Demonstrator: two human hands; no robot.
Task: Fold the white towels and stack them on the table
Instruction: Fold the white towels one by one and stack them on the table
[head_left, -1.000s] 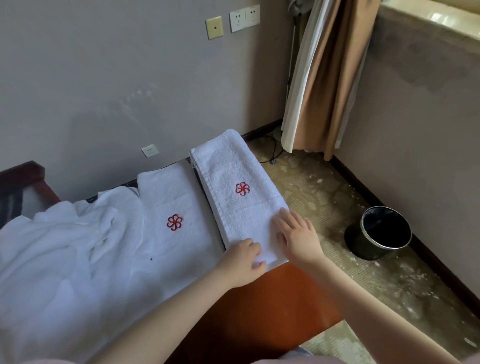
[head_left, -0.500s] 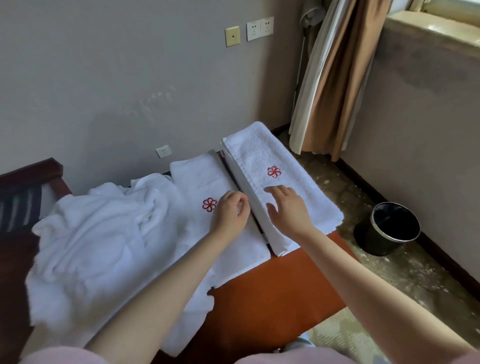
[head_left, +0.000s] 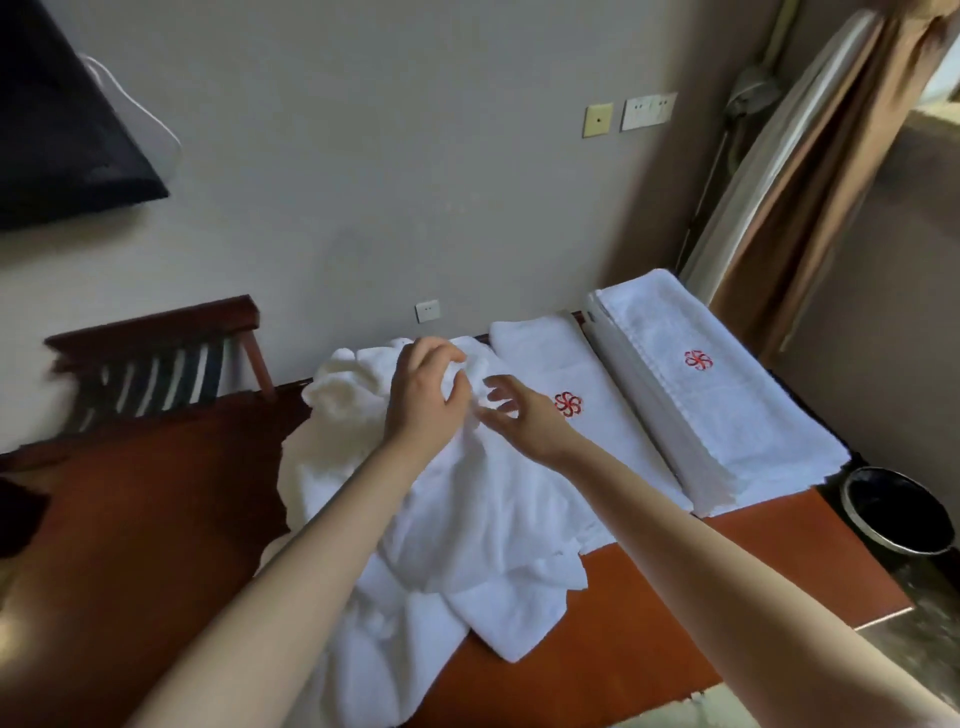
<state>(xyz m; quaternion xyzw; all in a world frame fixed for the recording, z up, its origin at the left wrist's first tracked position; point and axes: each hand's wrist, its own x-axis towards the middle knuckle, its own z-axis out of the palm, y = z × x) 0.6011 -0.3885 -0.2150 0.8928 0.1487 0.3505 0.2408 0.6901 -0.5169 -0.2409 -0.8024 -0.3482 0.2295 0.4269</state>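
Left hand (head_left: 426, 400) claws over crumpled towels (head_left: 467, 519) — grasp cannot be told; right hand (head_left: 524, 421) released. Risk: lifting tangled layers may drag the adjacent folded towel (head_left: 540, 353) askew.

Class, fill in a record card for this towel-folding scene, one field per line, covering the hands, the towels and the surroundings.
Left hand: over the crumpled pile, fingers curved; grip unclear
Right hand: beside it, fingers spread, holding nothing
Crumpled pile: unfolded white towels, mid-table
Folded stack: table's right end, red flower emblem on top
Second folded towel: between pile and stack, same emblem
Table: reddish-brown
Bin: black, on the floor right of the table
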